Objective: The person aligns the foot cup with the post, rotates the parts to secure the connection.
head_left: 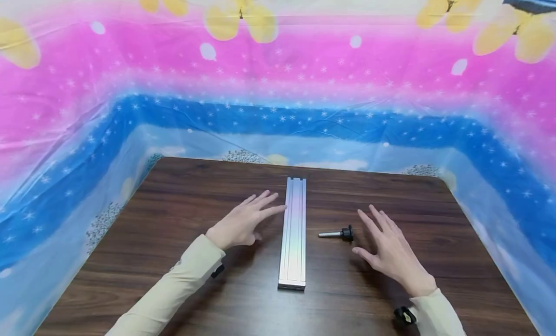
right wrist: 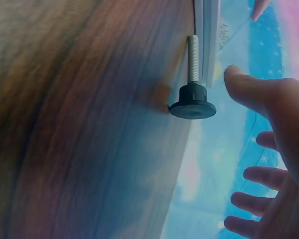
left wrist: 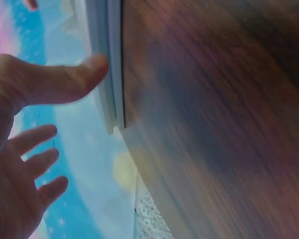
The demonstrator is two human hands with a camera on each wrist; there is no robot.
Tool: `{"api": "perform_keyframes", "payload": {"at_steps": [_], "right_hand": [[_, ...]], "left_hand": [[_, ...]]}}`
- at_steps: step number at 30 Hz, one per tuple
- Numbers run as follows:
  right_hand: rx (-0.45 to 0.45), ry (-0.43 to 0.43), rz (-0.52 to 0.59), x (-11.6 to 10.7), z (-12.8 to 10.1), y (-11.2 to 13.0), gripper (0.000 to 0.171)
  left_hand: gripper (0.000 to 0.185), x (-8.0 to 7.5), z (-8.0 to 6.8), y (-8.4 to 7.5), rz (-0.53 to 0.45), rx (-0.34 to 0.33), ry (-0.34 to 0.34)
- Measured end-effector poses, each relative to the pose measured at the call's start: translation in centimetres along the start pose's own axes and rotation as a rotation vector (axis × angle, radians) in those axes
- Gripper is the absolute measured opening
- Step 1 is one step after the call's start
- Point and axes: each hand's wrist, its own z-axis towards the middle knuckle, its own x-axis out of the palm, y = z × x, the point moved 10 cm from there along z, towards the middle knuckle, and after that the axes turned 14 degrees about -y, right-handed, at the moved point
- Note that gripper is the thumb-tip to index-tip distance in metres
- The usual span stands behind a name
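Observation:
A silver aluminium profile (head_left: 294,234) with long grooves lies lengthwise on the wooden table (head_left: 182,297). To its right is a levelling foot (head_left: 346,233) with a black base and a threaded metal stem, which points at the profile. My left hand (head_left: 245,220) hovers left of the profile with its fingers spread; in the head view one fingertip overlaps the profile's edge, and I cannot tell whether it touches. My right hand (head_left: 388,249) is held right of the black base, fingers apart and holding nothing. The right wrist view shows the foot's threaded stem (right wrist: 193,59) close up.
A printed cloth (head_left: 278,85) in pink and blue hangs around the back and sides of the table. The table's back edge (head_left: 347,169) lies just beyond the profile's far end. Dark wristbands (head_left: 405,315) sit at both cuffs.

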Motion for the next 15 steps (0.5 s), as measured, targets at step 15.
{"api": "perform_keyframes", "payload": {"at_steps": [15], "right_hand": [[0.134,0.138,0.104,2.5,-0.3,-1.1,0.091]], "left_hand": [[0.095,5.2,3.3,-4.3,0.187,0.256,0.166]]}}
